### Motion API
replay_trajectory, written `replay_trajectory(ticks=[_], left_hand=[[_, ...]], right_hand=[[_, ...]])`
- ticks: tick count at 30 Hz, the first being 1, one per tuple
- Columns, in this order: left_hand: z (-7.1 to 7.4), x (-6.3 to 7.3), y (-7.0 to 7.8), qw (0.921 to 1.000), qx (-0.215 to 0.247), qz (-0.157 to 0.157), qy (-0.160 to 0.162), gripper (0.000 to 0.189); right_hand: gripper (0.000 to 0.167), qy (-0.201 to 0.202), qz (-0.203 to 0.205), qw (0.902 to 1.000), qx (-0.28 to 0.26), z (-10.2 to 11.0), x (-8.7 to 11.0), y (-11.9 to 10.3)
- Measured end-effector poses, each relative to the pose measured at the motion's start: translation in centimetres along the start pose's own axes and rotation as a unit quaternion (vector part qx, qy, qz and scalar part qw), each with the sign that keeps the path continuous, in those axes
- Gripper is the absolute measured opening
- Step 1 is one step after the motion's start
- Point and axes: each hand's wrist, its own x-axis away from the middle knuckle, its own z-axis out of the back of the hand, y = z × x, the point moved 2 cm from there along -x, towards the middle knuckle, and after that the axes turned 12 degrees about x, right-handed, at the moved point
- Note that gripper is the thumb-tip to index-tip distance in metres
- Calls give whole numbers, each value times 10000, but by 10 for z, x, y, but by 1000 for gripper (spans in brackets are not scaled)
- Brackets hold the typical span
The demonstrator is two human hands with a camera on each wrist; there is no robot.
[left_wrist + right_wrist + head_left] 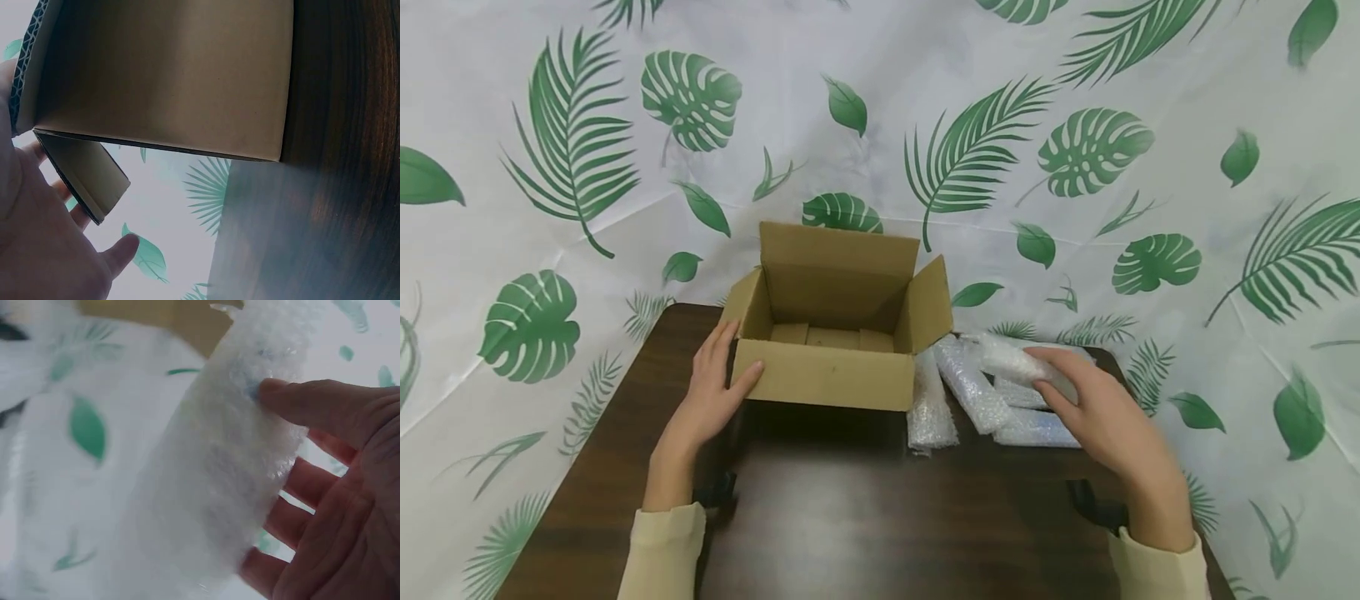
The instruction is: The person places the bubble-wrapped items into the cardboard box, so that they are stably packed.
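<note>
An opened cardboard box (823,375) stands on the table with its flaps folded out and its inside visible. My left hand (711,383) rests at the box's front left corner, thumb against the front flap and fingers along the left side flap (87,172). Raised over the table to the right of the box, a bubble-wrapped packet (1007,358) is pinched by my right hand (1097,408). In the right wrist view the thumb presses one face of the packet (206,469), with the fingers behind it. What the wrap contains is too cloudy to tell.
Several more bubble-wrapped packets lie right of the box, one (931,412) close beside it and another (970,383) slanting next to that. The dark wooden table (880,517) runs back to a white leaf-patterned cloth (880,108) behind the box.
</note>
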Motion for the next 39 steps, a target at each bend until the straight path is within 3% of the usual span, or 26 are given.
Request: replay_trajectory(ticks=[8, 13, 21, 24, 29, 34, 39], left_hand=[[0, 0, 1, 10000, 8, 8, -39, 86], [-1, -2, -1, 10000, -27, 0, -94, 86], [-1, -6, 1, 10000, 28, -73, -8, 85], [-2, -4, 0, 10000, 70, -48, -9, 86], [-2, -2, -2, 9999, 77, -78, 58, 86], [-3, -5, -2, 9998, 126, -157, 63, 86], [-5, -7, -4, 9999, 79, -73, 19, 87]], right_hand=[[42, 90, 605, 9981, -113, 29, -44, -31], [42, 73, 723, 9973, -41, 40, -65, -54], [40, 53, 1355, 9895, 494, 39, -128, -118], [40, -167, 1513, 9864, 627, 27, -151, -140], [33, -943, 1570, 9822, 425, -13, -178, -168], [26, -1781, 1501, 9724, 108, -60, -200, -175], [25, -2107, 1499, 9659, -150, -90, -213, -177]])
